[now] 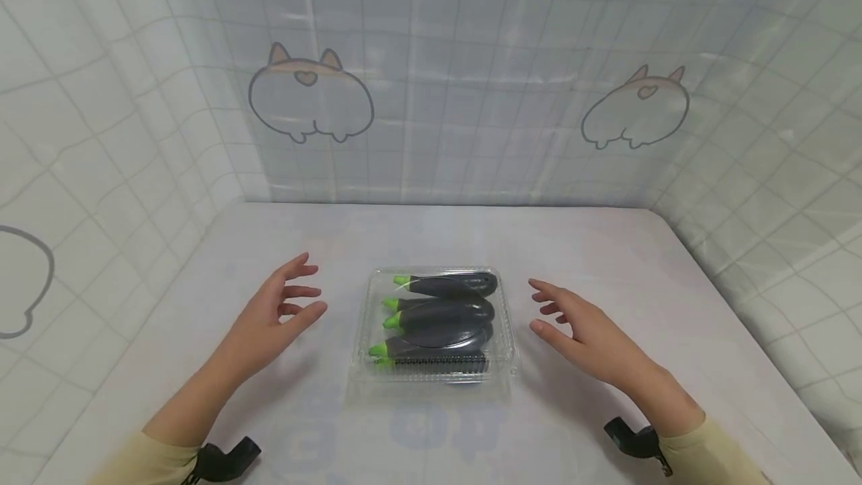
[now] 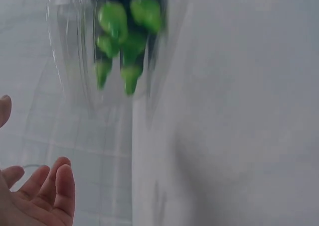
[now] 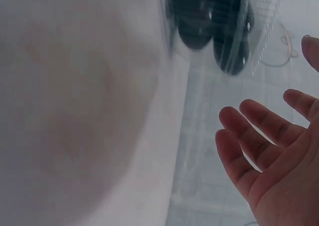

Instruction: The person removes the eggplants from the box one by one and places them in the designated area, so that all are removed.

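A clear plastic clamshell box [image 1: 364, 361] lies on the table, its lid down over several dark eggplants [image 1: 441, 313] with bright green stem ends. In the left wrist view the green stem ends [image 2: 130, 42] show blurred through the clear wall. The rounded dark ends [image 3: 232, 52] appear in the right wrist view. To the left of the box, my left hand [image 1: 272, 324] hovers with its fingers loosely spread, touching nothing. My right hand [image 1: 586, 331] is held to the right of the box, fingers relaxed and apart from it.
A pale table [image 1: 431, 432] lies under the box. Behind it stands a white grid-patterned curtain or sheet [image 1: 458, 133] with animal outlines, and similar sheets close off both sides. A black wrist device [image 1: 229, 459] sits at the left cuff, another [image 1: 633, 440] at the right.
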A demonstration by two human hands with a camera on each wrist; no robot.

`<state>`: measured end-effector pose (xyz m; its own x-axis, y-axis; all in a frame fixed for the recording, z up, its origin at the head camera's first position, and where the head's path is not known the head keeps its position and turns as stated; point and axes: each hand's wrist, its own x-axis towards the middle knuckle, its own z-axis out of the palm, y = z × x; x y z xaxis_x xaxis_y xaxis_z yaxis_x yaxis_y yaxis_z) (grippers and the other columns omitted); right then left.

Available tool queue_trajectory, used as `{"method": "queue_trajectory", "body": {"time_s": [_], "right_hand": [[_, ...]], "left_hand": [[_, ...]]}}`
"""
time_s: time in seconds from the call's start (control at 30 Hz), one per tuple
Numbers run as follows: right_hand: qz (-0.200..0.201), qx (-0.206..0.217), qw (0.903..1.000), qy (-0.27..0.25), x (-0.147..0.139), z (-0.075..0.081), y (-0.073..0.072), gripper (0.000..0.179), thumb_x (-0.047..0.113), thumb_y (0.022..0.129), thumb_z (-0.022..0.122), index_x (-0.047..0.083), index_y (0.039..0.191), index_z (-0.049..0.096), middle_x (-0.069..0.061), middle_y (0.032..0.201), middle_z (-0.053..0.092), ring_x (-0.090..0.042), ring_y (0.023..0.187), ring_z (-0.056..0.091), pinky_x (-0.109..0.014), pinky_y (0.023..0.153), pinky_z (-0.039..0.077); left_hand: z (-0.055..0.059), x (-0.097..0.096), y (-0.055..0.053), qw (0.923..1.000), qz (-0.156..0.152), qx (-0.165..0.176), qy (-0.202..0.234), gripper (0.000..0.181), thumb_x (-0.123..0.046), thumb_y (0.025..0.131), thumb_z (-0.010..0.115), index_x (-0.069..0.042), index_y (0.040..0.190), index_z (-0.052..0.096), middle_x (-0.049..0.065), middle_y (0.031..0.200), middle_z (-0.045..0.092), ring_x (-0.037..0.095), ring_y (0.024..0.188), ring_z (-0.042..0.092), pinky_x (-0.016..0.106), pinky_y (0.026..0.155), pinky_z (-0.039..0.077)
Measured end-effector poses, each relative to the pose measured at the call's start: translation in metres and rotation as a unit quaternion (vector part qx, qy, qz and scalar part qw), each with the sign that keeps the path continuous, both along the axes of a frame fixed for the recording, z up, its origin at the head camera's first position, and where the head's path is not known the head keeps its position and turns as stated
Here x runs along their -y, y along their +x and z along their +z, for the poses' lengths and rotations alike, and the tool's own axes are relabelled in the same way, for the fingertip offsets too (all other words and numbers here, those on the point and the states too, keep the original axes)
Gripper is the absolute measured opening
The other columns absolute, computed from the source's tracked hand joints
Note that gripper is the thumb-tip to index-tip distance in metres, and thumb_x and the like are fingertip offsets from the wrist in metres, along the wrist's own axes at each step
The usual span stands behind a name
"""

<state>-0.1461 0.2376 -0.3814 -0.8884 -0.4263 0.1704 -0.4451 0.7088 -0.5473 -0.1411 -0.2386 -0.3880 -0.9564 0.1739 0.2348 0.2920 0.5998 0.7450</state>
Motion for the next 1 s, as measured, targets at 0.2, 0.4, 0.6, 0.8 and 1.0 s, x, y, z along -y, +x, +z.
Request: {"method": "queue_trajectory", "body": {"time_s": [0.2,0.4,0.6,0.8,1.0], "right_hand": [[0.017,-0.003,0.9995,-0.025,0.006,-0.015,0.016,0.058,0.047,0.094,0.065,0.023,0.144,0.046,0.002,0.133,0.058,-0.017,0.107,0.062,-0.041,0.087,0.052],[0.060,-0.030,0.9958,-0.062,0.008,-0.027,0.021,0.050,0.039,0.089,0.075,0.019,0.131,0.054,0.006,0.128,0.059,-0.015,0.107,0.061,-0.034,0.085,0.052],[0.120,-0.065,0.9864,-0.092,0.011,-0.038,0.019,0.038,0.032,0.083,0.082,0.018,0.112,0.064,0.000,0.131,0.057,-0.015,0.116,0.056,-0.029,0.081,0.053],[0.122,-0.093,0.9847,-0.082,0.009,-0.045,0.020,0.034,0.036,0.078,0.086,0.024,0.105,0.069,-0.002,0.131,0.056,-0.017,0.116,0.057,-0.024,0.095,0.045],[0.144,-0.143,0.9755,-0.085,0.007,-0.048,0.019,0.023,0.031,0.080,0.085,0.025,0.100,0.075,-0.002,0.126,0.059,-0.017,0.103,0.061,-0.021,0.088,0.047]], "left_hand": [[-0.017,-0.011,0.022,0.9931,-0.008,0.037,0.111,0.073,-0.025,0.095,0.070,-0.027,0.154,0.026,0.000,0.141,0.046,0.016,0.111,0.061,0.026,0.081,0.053],[-0.031,-0.019,0.034,0.9816,-0.026,0.066,0.177,0.065,-0.017,0.092,0.073,-0.019,0.145,0.035,0.012,0.138,0.047,0.018,0.109,0.061,0.030,0.079,0.054],[-0.042,-0.017,0.041,0.9868,-0.076,0.039,0.138,0.052,-0.012,0.086,0.079,-0.015,0.129,0.050,0.011,0.126,0.057,0.021,0.103,0.063,0.029,0.073,0.053],[-0.056,-0.016,0.035,0.9730,-0.193,-0.111,0.061,0.049,-0.006,0.071,0.089,-0.013,0.112,0.063,0.011,0.119,0.060,0.015,0.103,0.059,0.026,0.068,0.050],[-0.050,-0.024,0.035,0.9563,-0.217,-0.192,0.039,0.047,-0.001,0.064,0.091,-0.013,0.105,0.072,0.009,0.114,0.061,0.012,0.096,0.058,0.021,0.063,0.045]]}}
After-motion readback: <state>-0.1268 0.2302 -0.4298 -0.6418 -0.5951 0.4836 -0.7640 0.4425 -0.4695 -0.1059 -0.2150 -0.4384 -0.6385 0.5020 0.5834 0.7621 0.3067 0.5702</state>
